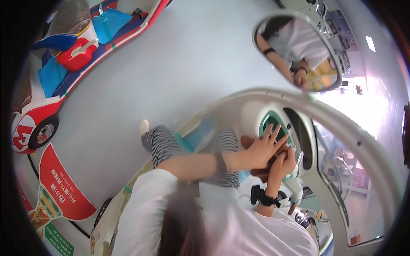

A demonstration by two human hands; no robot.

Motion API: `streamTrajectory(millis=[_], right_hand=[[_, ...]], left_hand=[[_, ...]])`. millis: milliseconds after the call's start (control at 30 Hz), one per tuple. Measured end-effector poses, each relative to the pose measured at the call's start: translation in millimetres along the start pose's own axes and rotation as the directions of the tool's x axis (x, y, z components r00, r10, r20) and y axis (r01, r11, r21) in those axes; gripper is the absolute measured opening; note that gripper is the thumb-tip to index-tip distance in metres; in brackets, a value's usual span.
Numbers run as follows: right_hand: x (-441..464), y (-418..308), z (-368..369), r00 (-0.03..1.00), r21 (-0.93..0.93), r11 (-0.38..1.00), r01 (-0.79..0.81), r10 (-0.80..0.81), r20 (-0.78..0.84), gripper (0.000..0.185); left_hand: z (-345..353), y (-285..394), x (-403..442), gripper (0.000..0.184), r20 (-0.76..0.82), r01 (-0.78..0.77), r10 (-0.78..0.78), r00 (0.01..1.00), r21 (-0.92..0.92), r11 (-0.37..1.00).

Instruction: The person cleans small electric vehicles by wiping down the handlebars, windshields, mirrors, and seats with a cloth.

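My left hand (265,150), with a thin bracelet at the wrist, lies over a dark brown object (261,173). Its fingers are spread toward a green-rimmed recess (269,119) in the pale dashboard. My right hand (283,164), with a black band on the wrist, is curled against the same brown object, thumb up. My hands hide most of this object, so its kind cannot be told. A white stalk (294,187) with a brown tip is just below my right hand.
I sit in a small pale vehicle, whose windshield frame (350,136) curves on the right. A side mirror (297,51) stands above. On the left are a red-and-blue toy-car-shaped display (102,49) and a red sign (64,183). My striped trouser leg (166,145) reaches over the sill.
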State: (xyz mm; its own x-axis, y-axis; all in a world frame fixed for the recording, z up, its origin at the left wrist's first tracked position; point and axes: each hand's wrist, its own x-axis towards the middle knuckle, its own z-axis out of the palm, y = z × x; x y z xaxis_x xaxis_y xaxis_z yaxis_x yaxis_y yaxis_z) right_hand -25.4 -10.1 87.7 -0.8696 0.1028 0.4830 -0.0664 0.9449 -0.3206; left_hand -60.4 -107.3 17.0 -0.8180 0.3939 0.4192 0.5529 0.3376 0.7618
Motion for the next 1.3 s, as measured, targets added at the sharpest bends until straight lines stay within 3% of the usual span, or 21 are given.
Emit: streamTrajectory(millis=[33, 67, 133, 167, 267, 367, 433, 533, 600, 633, 700, 733, 800, 867, 933, 967, 1000, 1100, 1167, 1233, 1300], right_hand=[[8, -11, 0, 0.999, 0.022, 0.999, 0.023, -0.024, 0.044, 0.015], [15, -20, 0, 0.995, 0.045, 0.998, 0.042, -0.046, 0.089, 0.015], [35, -45, 8, 0.981, 0.083, 0.989, 0.119, -0.13, 0.145, 0.016], [43, -57, 13, 0.97, 0.096, 0.98, 0.173, -0.187, 0.156, 0.017], [72, -111, 29, 0.931, 0.218, 0.93, 0.295, -0.331, 0.151, 0.019], [93, -165, 27, 0.905, 0.361, 0.862, 0.355, -0.413, 0.096, 0.022], [106, -192, 20, 0.878, 0.447, 0.784, 0.431, -0.478, -0.009, 0.027], [122, -227, -10, 0.891, 0.416, 0.789, 0.452, -0.424, -0.163, 0.029], [139, -228, -28, 0.788, 0.287, 0.761, 0.582, -0.442, -0.428, 0.027], [150, -230, -34, 0.727, 0.176, 0.806, 0.565, -0.385, -0.568, 0.025], [181, -245, -48, 0.675, 0.262, 0.904, 0.339, -0.04, -0.737, 0.03], [199, -258, -54, 0.654, 0.323, 0.884, 0.337, 0.027, -0.756, 0.031], [227, -258, -60, 0.759, 0.358, 0.903, 0.238, 0.058, -0.649, 0.031], [253, -264, -50, 0.862, 0.09, 0.984, 0.153, -0.088, -0.5, 0.028], [261, -272, -40, 0.987, 0.13, 0.989, -0.069, 0.087, -0.133, 0.026], [264, -276, -47, 0.972, 0.232, 0.944, -0.234, 0.236, 0.018, 0.029], [265, -275, -48, 0.968, 0.209, 0.946, -0.249, 0.252, 0.016, 0.029], [262, -265, -49, 0.966, 0.203, 0.945, -0.255, 0.26, 0.002, 0.028], [267, -248, -46, 0.976, 0.23, 0.95, -0.213, 0.217, 0.009, 0.027], [274, -246, -45, 0.979, 0.241, 0.95, -0.199, 0.204, 0.004, 0.026], [273, -248, -43, 0.978, 0.205, 0.96, -0.192, 0.204, -0.038, 0.026]], left_hand=[[-2, -2, -3, 0.093, -0.009, 0.04, -0.039, 0.999, 0.021, 0.999], [-15, 7, -5, 0.09, 0.079, 0.2, -0.202, 0.976, 0.04, 0.979], [9, -6, -16, 0.079, -0.13, 0.182, -0.197, 0.972, -0.117, 0.976], [18, -15, -22, 0.082, -0.07, 0.205, -0.233, 0.97, -0.283, 0.937], [-17, -36, -37, 0.058, 0.22, 0.31, -0.244, 0.944, -0.348, 0.885], [-91, -65, -63, 0.032, 0.299, 0.175, -0.112, 0.948, -0.191, 0.966], [-193, -49, -50, 0.027, 0.268, 0.248, -0.182, 0.946, -0.237, 0.939], [-288, -26, -20, 0.031, 0.205, 0.394, -0.342, 0.917, -0.331, 0.858], [-302, -27, -10, 0.036, 0.053, 0.381, -0.395, 0.917, -0.406, 0.831], [-317, -22, -2, 0.035, 0.04, 0.286, -0.299, 0.953, -0.44, 0.851], [-359, -4, 11, 0.034, -0.003, 0.09, -0.105, 0.994, -0.501, 0.861], [-376, 6, 17, 0.033, 0.046, 0.108, -0.099, 0.994, -0.498, 0.861], [-401, 24, 21, 0.03, 0.149, 0.182, -0.124, 0.981, -0.481, 0.857], [-418, 34, 25, 0.028, 0.261, 0.312, -0.213, 0.942, -0.437, 0.844], [-428, 38, 24, 0.025, 0.308, 0.421, -0.314, 0.898, -0.393, 0.818], [-429, 37, 22, 0.024, 0.302, 0.449, -0.35, 0.887, -0.384, 0.807], [-429, 35, 20, 0.024, 0.297, 0.478, -0.386, 0.873, -0.371, 0.796], [-428, 37, 13, 0.02, 0.135, 0.312, -0.282, 0.95, -0.362, 0.878], [-426, 44, 18, 0.023, 0.158, 0.36, -0.329, 0.931, -0.258, 0.897], [-437, 51, 25, 0.037, 0.33, 0.543, -0.436, 0.837, -0.401, 0.738], [-448, 45, 29, 0.041, 0.417, 0.555, -0.392, 0.82, -0.414, 0.721]])
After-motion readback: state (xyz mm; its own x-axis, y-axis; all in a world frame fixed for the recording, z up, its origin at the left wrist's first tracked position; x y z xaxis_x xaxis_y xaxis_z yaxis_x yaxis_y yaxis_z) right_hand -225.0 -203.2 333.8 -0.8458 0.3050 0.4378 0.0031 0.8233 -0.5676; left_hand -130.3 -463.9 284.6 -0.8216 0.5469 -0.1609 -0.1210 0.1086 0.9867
